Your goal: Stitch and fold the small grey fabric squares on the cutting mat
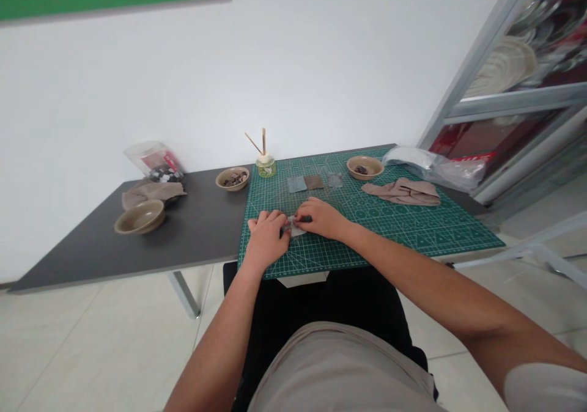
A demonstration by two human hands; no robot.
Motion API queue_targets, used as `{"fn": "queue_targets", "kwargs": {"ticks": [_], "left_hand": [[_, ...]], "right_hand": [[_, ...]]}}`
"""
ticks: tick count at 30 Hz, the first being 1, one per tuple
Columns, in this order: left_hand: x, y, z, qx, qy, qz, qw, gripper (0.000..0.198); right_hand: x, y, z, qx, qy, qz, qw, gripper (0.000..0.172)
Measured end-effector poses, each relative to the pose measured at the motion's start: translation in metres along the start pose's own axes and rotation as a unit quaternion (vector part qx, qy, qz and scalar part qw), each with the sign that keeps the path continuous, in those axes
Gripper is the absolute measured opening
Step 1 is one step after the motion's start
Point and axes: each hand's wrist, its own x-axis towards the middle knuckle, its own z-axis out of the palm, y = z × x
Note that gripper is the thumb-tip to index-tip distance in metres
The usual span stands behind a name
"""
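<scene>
A small pale square piece (pixel 298 231) lies on the green cutting mat (pixel 367 219), between my two hands. My left hand (pixel 267 241) is bent over its left edge, thumb and fingers closing on it. At its upper right, my right hand (pixel 324 219) is pinched, and a small dark object (pixel 306 219) shows at the fingertips. Both hands rest low over the mat, close together. Just beyond them lie a bluish clear square (pixel 297 184), a brown square (pixel 314 182) and a clear square (pixel 335 180) in a row. What the fingertips cover is hidden.
A bowl of dark and brown pieces (pixel 232 179) and a reed diffuser (pixel 266 166) stand back left. Another bowl (pixel 365 167), a crumpled brown cloth (pixel 403 192) and plastic bags (pixel 435 166) are right. Far left are a third bowl (pixel 140 217), a cloth (pixel 149 193) and a clear jar (pixel 156 160).
</scene>
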Motion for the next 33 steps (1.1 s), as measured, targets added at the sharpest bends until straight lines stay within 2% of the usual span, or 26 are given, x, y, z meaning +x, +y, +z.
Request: {"fn": "queue_targets", "kwargs": {"ticks": [4,8,12,19,26,33], "left_hand": [[0.0,-0.001,0.0,0.004,0.007,0.003,1.0,0.008],[-0.001,-0.001,0.0,0.008,-0.002,0.006,1.0,0.009],[0.0,-0.002,0.001,0.012,0.004,0.01,1.0,0.011],[-0.001,-0.002,0.001,0.006,0.004,0.011,1.0,0.014],[0.0,-0.002,0.001,0.012,0.011,0.015,1.0,0.012],[-0.001,-0.003,0.003,0.017,0.024,0.019,0.999,0.011]], "right_hand": [[-0.005,-0.008,0.002,0.016,-0.012,-0.025,0.999,0.005],[-0.01,-0.006,-0.006,0.014,-0.025,-0.018,0.999,0.007],[-0.004,-0.001,-0.008,-0.006,-0.027,-0.008,1.0,0.005],[-0.006,-0.008,-0.004,0.008,-0.037,-0.057,0.998,0.007],[-0.003,0.004,-0.008,-0.032,-0.035,-0.056,0.997,0.005],[0.0,-0.004,-0.002,-0.023,-0.042,-0.089,0.995,0.007]]}}
